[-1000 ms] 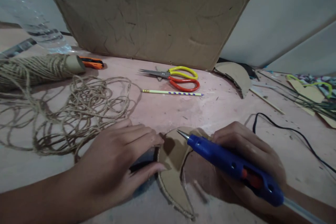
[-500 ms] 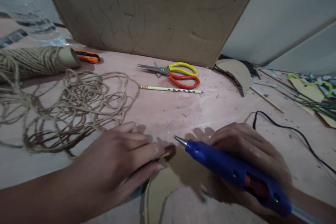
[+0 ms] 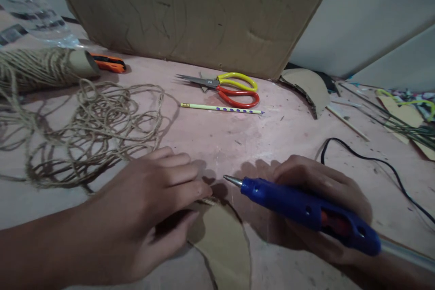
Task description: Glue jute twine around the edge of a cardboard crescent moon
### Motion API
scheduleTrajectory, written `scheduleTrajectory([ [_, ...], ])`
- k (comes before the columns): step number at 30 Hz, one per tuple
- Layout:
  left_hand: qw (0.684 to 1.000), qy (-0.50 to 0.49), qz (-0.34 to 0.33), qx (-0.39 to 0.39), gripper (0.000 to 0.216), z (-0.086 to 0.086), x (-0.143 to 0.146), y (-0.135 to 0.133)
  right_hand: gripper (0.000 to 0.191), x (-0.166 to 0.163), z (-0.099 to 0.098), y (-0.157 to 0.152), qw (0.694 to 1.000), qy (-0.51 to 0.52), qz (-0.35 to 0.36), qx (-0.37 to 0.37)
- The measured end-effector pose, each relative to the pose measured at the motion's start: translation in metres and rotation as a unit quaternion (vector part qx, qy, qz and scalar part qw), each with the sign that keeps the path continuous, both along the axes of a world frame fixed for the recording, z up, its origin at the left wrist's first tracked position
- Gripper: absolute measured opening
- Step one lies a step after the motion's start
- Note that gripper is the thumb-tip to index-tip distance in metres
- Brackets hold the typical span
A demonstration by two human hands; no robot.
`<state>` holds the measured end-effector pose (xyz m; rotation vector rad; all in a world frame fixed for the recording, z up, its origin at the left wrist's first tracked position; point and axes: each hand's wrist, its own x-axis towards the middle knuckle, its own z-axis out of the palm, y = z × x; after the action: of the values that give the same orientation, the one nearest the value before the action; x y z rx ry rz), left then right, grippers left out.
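Note:
My left hand [image 3: 149, 210] lies over the left edge of a crescent-shaped cardboard piece [image 3: 224, 244] near the table's front edge, its fingers curled and pressing twine against the piece's top edge. My right hand [image 3: 322, 199] grips a blue hot glue gun [image 3: 306, 213] with an orange trigger. The gun's metal nozzle points left and hangs just above the top of the cardboard piece, close to my left fingertips.
Loose jute twine [image 3: 98, 131] and its spool [image 3: 44, 70] fill the left side. Scissors [image 3: 226, 88], a dotted pencil [image 3: 220, 108] and an orange cutter [image 3: 107, 63] lie before a big cardboard sheet [image 3: 190, 13]. A black cord [image 3: 374, 163] runs right; cardboard scraps [image 3: 307, 88] and green stems [image 3: 404, 129] lie beyond.
The cardboard piece has been turned and slid nearer to me under my left hand. The glue gun shifted slightly down and left, its nozzle staying near the piece's top edge.

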<state>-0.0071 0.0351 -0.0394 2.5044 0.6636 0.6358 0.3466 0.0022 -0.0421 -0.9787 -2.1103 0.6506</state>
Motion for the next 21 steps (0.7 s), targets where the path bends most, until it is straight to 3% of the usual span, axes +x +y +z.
scheduleTrajectory([
  [5, 0.997, 0.012, 0.016, 0.078, 0.029, 0.002, -0.005, 0.006, 0.019, -0.004, 0.0, 0.002, 0.999, 0.028, 0.002, -0.019],
  [9, 0.988, 0.024, 0.049, 0.144, 0.034, -0.005, -0.005, 0.019, 0.02, -0.003, -0.002, 0.007, 0.998, 0.028, 0.055, -0.009],
  [14, 0.994, 0.028, 0.068, 0.077, 0.025, -0.01, -0.008, 0.025, 0.026, 0.002, 0.0, 0.012, 0.991, -0.038, 0.132, 0.003],
  [18, 1.0, 0.017, -0.017, 0.001, 0.009, -0.009, -0.011, 0.022, 0.033, 0.002, 0.002, 0.012, 0.989, -0.059, 0.137, 0.022],
  [19, 0.999, 0.023, -0.029, -0.002, 0.01, -0.009, -0.01, 0.021, 0.033, 0.002, 0.001, 0.011, 0.988, -0.065, 0.135, 0.026],
  [21, 0.999, 0.03, -0.025, 0.022, 0.032, -0.011, -0.008, 0.02, 0.028, 0.001, 0.0, 0.011, 0.988, -0.076, 0.133, 0.034],
])
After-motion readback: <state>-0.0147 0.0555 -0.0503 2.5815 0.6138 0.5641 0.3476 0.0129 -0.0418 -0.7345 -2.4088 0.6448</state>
